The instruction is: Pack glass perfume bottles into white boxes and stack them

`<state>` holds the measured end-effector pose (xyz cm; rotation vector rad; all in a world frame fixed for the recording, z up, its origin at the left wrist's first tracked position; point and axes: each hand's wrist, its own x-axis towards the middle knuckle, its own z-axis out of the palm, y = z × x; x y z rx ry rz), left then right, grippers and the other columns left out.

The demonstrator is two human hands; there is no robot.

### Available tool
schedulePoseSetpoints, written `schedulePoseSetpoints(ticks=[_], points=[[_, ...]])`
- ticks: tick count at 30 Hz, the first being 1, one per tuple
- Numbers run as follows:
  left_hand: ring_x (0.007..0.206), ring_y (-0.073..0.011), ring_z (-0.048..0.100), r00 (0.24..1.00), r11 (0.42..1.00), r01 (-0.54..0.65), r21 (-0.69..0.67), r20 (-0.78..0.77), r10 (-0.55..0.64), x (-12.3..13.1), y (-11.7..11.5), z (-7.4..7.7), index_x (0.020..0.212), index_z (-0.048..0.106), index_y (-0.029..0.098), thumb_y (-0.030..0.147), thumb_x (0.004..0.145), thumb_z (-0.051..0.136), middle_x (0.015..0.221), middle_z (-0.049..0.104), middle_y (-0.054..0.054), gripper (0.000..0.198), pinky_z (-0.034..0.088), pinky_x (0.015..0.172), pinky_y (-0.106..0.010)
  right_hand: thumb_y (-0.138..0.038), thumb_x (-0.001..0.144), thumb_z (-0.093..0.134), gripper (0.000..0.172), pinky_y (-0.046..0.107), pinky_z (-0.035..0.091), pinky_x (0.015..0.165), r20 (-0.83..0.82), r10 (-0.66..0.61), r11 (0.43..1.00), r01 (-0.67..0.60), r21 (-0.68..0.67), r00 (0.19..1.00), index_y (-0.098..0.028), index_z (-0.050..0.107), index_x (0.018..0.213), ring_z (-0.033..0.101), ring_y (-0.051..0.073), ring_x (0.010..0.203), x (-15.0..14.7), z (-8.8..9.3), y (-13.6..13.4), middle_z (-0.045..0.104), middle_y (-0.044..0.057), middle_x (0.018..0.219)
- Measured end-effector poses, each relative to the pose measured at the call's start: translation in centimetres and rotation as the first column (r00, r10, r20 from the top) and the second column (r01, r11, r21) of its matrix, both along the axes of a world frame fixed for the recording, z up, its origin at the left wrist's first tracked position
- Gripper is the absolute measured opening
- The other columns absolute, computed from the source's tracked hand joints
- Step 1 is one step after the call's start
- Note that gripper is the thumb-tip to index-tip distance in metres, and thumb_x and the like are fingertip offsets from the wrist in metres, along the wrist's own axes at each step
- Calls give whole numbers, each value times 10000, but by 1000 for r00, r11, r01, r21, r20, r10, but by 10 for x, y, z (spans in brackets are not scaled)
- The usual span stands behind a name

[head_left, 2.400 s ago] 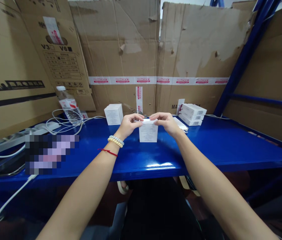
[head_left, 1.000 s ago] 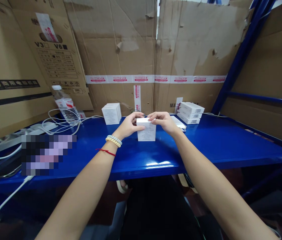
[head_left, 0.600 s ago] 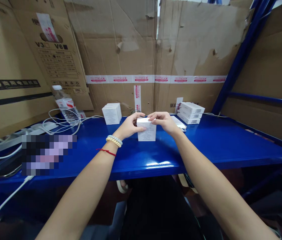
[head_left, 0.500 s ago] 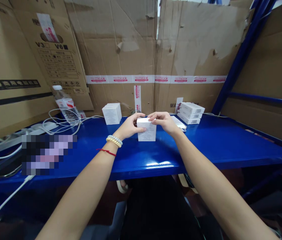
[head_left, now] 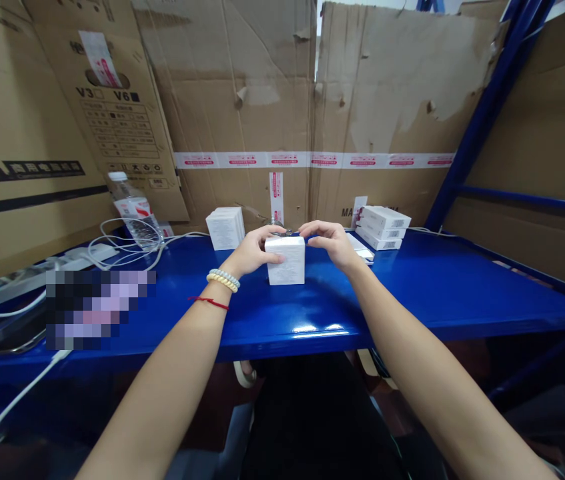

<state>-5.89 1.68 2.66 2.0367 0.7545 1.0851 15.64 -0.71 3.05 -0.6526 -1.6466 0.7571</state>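
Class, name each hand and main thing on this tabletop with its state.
left hand: gripping the white box
right hand: open, near that box
white box: upright, top looks shut
grouped boxes: standing together
three boxes: stacked flat
flat white piece: lying down
bottle: capped
dark device: lying flat
white cable: hanging over front edge
power strip: on or off unclear

Blue racking (head_left: 492, 100) and cardboard walls (head_left: 242, 123) suggest a storeroom

Arms (head_left: 167, 380) outstretched, left hand (head_left: 251, 249) clasping, right hand (head_left: 336, 243) loosely curled
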Motion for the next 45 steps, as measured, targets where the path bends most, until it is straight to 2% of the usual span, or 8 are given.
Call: schedulePoseSetpoints(ticks=[4, 11, 17, 23, 27, 30, 34, 45], points=[[867, -192, 617, 995, 994, -101, -52, -6, 101, -18, 5, 7, 1015, 685, 142, 229, 490, 791, 1020, 691, -59, 544, 516, 809, -349, -214, 580, 644, 140, 328, 456, 847, 12, -26, 1000, 26, -18, 1000, -184, 693, 708, 603, 170, 849, 0, 0, 1, 700, 17, 844], [877, -246, 632, 944, 934, -309, -181, 62, 325, -56, 13, 9, 922, 751, 137, 200, 399, 793, 913, 720, -56, 529, 513, 847, -403, -225, 572, 638, 180, 308, 459, 794, 64, -29, 997, 33, -67, 998, -172, 695, 734, 589, 159, 799, -2, -3, 2, 688, 18, 800], [837, -240, 640, 837, 846, -497, -194, 151, 526, -74, 25, 2, 955, 742, 140, 129, 367, 772, 863, 699, -40, 589, 536, 796, -389, -228, 578, 625, 181, 278, 454, 714, 172, -46, 995, 61, -84, 984, -170, 694, 735, 585, 155, 746, -4, -4, 2, 667, 14, 738], [835, -235, 645, 714, 730, -664, -166, 151, 684, -79, 30, -1, 997, 706, 132, 99, 462, 705, 907, 676, -57, 536, 544, 784, -379, -224, 597, 609, 178, 256, 444, 691, 281, -67, 994, 89, -65, 957, -162, 691, 742, 585, 149, 732, -6, -5, 1, 663, 11, 724], [972, -254, 627, 667, 667, -744, 35, -21, 745, -80, 30, -2, 1080, 678, 136, 121, 583, 638, 1017, 656, -87, 499, 502, 925, -403, -186, 640, 592, 154, 251, 439, 699, 422, -186, 980, 199, 14, 887, -156, 695, 752, 586, 141, 738, -8, -7, 1, 674, 18, 767], [1191, -297, 512, 556, 567, -790, 235, -116, 823, -78, 27, -2, 1091, 687, 178, 112, 624, 616, 1203, 559, -115, 477, 386, 1079, -444, -143, 669, 590, 154, 242, 436, 699, 537, -264, 962, 260, 85, 802, -153, 702, 775, 586, 133, 729, -9, -9, 2, 680, 20, 778], [1307, -358, 357, 435, 462, -821, 336, -156, 887, -72, 21, -4, 1095, 693, 256, 112, 636, 629, 1367, 378, -100, 485, 307, 1117, -527, -121, 699, 592, 165, 231, 437, 705, 598, -273, 959, 265, 103, 753, -147, 707, 815, 601, 134, 749, -10, -9, 0, 696, 27, 807], [1208, -313, 403, 427, 429, -787, 443, -110, 897, -71, 22, -9, 1060, 703, 208, 65, 657, 548, 1270, 400, -115, 455, 394, 1068, -431, -122, 721, 590, 172, 221, 440, 726, 659, -270, 957, 268, 107, 702, -147, 710, 842, 619, 137, 776, -12, -9, -1, 709, 31, 831]])
